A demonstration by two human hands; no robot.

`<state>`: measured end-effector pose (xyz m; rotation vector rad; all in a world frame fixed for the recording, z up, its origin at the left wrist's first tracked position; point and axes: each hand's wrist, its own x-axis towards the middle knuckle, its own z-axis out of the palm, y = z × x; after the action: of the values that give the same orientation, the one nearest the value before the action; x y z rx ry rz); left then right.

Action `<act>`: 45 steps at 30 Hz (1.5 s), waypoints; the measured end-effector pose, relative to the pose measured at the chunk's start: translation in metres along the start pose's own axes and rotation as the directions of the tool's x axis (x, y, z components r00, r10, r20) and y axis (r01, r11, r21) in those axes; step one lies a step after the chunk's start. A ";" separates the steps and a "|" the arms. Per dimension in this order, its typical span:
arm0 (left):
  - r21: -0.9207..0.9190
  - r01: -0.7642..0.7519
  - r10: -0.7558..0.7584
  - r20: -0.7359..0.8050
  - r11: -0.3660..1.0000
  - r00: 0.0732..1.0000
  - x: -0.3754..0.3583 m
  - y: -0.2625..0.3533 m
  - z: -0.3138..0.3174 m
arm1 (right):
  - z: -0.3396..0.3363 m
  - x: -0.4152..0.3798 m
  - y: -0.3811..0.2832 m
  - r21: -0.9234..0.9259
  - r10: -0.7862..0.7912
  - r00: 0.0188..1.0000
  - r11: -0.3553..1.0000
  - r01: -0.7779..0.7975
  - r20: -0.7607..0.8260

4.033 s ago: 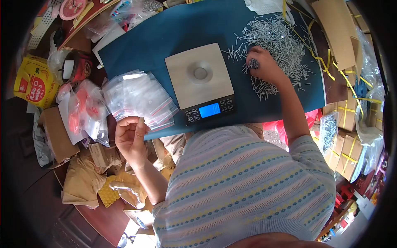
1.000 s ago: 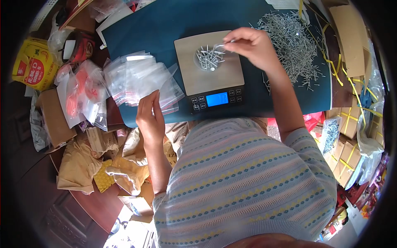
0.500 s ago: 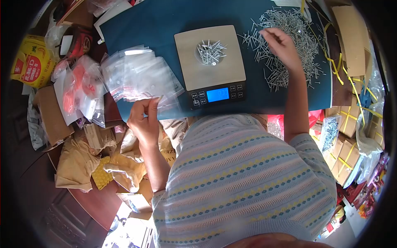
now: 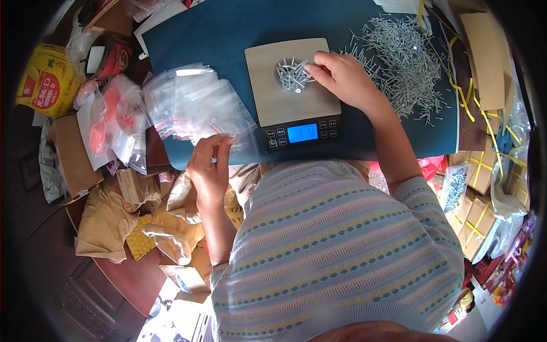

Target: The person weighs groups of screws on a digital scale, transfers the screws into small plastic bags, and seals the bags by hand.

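Observation:
On the digital scale (image 4: 293,107) stands a small clear dish (image 4: 280,85) heaped with silvery screws (image 4: 293,73). My right hand (image 4: 345,77) reaches over the scale's right side. Its thumb and fingers are pinched at the screws on the dish's right edge, and the fingertips partly hide what they hold. My left hand (image 4: 209,165) is at the table's front edge, by the lower end of a fanned stack of clear plastic bags (image 4: 196,100). Its thumb and forefinger are pressed together; anything between them is too small to make out. The scale's display glows blue.
A big pile of loose screws (image 4: 401,62) covers the right of the dark table mat (image 4: 228,34). Bags with red contents (image 4: 114,114) lie left of the stack. Cardboard boxes (image 4: 478,171) with yellow straps stand at right, brown paper packaging (image 4: 105,219) at lower left.
My right hand has moved left from the screw pile to the dish on the scale. My left hand has shifted slightly to the right, its fingers still pinched.

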<state>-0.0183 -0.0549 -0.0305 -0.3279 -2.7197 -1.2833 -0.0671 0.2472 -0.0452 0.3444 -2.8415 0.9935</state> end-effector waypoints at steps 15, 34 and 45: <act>-0.057 -0.069 0.072 0.056 0.996 0.996 0.006 0.008 0.001 | -0.050 -0.023 0.045 -0.166 0.073 0.980 0.981 -0.104 -0.185; -0.178 -0.074 0.100 0.145 0.981 0.984 0.007 0.027 0.006 | 0.019 0.015 -0.007 0.745 0.152 0.980 0.667 -0.007 -0.127; -0.616 -0.096 0.240 0.155 0.782 0.958 -0.004 0.047 0.031 | 0.004 -0.027 -0.068 0.749 -0.156 0.955 0.656 -0.089 0.250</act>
<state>-0.0032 -0.0024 -0.0159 -0.8024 -2.2723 -2.1479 -0.0247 0.1981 -0.0121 0.6552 -2.4395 2.2775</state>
